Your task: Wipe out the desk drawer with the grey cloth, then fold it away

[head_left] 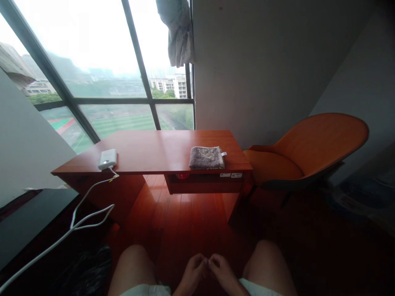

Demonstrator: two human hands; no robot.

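Wooden floor [185,222] lies under left hand [193,270] and right hand [222,269], half-curled, fingertips touching, holding nothing.

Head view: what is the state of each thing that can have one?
Left hand, curled, fingertips meeting the right hand.
Right hand, curled likewise; grip unclear.
Grey towel, folded, flat on the desk.
White power adapter, lying on desk, cable attached.
Curtain, bunched up at window top.
Orange chair, upright beside desk.

a small grey-brown towel [206,158], folded square, lies flat at the front edge of the tabletop [154,146], near its right end.
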